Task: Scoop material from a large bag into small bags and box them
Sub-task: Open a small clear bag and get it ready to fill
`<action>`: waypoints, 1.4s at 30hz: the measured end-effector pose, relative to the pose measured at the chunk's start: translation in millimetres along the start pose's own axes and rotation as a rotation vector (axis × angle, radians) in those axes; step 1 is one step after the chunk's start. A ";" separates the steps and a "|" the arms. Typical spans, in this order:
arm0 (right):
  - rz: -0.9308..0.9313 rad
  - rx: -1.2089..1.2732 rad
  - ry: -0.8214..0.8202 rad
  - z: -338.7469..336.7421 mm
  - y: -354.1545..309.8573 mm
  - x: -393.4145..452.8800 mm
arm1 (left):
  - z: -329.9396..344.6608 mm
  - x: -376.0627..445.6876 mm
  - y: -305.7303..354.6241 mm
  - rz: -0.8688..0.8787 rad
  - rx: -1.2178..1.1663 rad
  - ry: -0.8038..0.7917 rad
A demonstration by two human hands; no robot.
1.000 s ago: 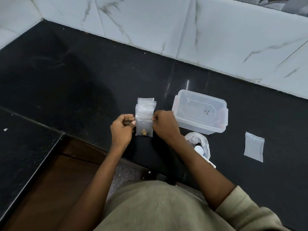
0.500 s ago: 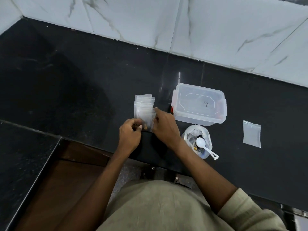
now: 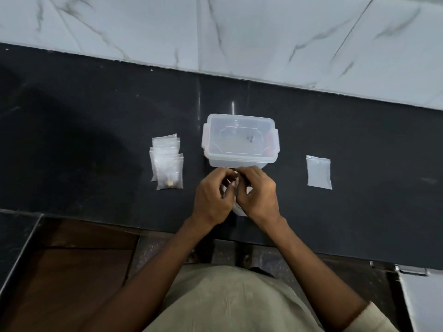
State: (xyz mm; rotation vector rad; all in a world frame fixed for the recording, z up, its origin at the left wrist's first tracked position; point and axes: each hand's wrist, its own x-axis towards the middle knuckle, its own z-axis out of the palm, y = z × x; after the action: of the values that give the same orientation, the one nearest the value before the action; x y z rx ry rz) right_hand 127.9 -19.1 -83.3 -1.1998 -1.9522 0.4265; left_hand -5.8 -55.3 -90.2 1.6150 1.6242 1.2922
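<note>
Where both hands worked a second ago, the stack of small filled bags now lies released at the left of the dark surface, its front bag showing a little brownish material at the bottom. Centre: left hand and right hand, moved across, meet just before the clear lidded box; fingers of both curl round the white plastic of the large bag, mostly hidden, each grip closed on it. Scoop not visible now. Right: one empty small bag lies flat, well apart. Judgement: one bag finished, source bag being reopened for another scoop; boxing not begun, lid still on.
</note>
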 end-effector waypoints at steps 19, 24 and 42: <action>0.508 -0.580 -0.265 -105.6 162.3 -21.5 | 136.3 16.5 59.9 -0.084 0.142 -0.311; 0.457 -0.544 -0.176 -98.6 154.9 -35.9 | 142.5 17.7 61.8 -0.104 0.126 -0.309; 0.212 -0.159 0.114 -96.4 108.1 -54.2 | 130.7 36.9 66.2 -0.610 -0.179 -0.317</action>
State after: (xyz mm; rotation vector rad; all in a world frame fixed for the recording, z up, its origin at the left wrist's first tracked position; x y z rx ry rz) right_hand 279.2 -23.1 -114.9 -1.5076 -1.7950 0.3072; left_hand 132.5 4.3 -78.0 1.0298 1.5715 0.7908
